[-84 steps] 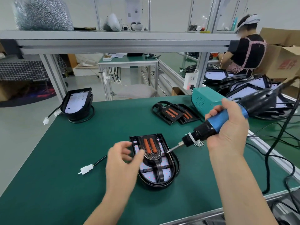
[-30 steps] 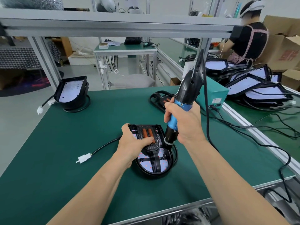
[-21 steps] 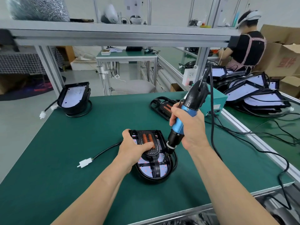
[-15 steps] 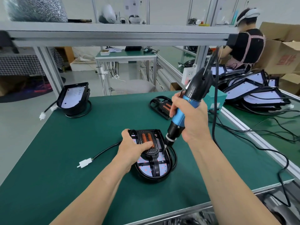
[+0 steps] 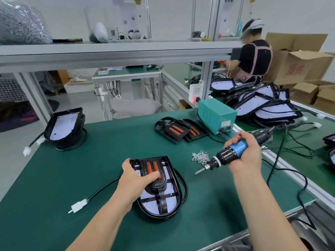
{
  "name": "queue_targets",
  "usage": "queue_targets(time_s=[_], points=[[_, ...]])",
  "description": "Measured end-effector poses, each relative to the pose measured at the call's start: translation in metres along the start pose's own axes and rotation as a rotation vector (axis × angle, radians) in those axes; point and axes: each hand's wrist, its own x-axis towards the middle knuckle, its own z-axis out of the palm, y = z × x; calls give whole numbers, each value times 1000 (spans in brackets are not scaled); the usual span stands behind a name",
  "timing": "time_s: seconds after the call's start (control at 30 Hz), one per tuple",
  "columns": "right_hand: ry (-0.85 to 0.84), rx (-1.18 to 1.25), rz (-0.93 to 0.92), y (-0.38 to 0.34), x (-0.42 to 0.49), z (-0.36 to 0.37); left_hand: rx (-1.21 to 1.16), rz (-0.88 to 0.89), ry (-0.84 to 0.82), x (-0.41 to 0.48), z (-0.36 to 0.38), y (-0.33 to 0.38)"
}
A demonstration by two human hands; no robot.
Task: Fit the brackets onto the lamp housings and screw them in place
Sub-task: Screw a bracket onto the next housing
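Note:
A black lamp housing (image 5: 174, 201) lies on the green mat in front of me, with a black bracket (image 5: 159, 180) carrying two orange strips laid across it. My left hand (image 5: 136, 178) grips the housing's left edge, thumb pressing on the bracket. My right hand (image 5: 243, 153) holds a blue and black electric screwdriver (image 5: 226, 156) tilted low, its bit pointing left, off the housing. A small heap of screws (image 5: 200, 156) lies just left of the tool's nose. The housing's cable ends in a white plug (image 5: 78, 207).
Two more brackets (image 5: 179, 131) lie behind, beside a teal power box (image 5: 216, 115). A finished lamp (image 5: 63, 127) sits at far left. Stacked housings (image 5: 268, 107) and cables crowd the right bench. A person works at the back right. An aluminium rail (image 5: 282, 165) edges the mat.
My right hand lifted the screwdriver off the housing's right side and swung it right, down to a low tilt near the screws. My left hand stays on the housing and bracket.

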Motion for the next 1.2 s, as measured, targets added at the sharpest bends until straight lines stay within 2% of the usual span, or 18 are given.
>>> queue_targets(time_s=[0.13,0.2,0.27,0.33,0.37,0.4,0.5,0.67,0.83,0.97,1.2], points=[[84,157,36,-9,24,-40,56,-22,-42,-11,-4,9],[91,189,46,-14,34,-51,256,0,-14,-17,-8,18],[81,215,46,-15,41,-54,627,117,210,-16,-7,30],[64,235,50,-12,46,-56,892,347,395,-7,4,46],[45,223,49,-11,47,-57,930,444,361,-1,15,58],[21,198,47,-10,48,-58,922,496,252,6,28,69],[-28,150,52,-8,50,-62,927,468,-100,30,76,86],[-40,153,66,-8,51,-64,1019,410,-312,65,130,95],[-43,137,73,-8,53,-63,1087,399,-358,76,144,95],[-45,137,81,-8,53,-63,1046,415,-405,77,143,91],[-44,138,94,-8,53,-64,979,512,-362,74,139,77]])
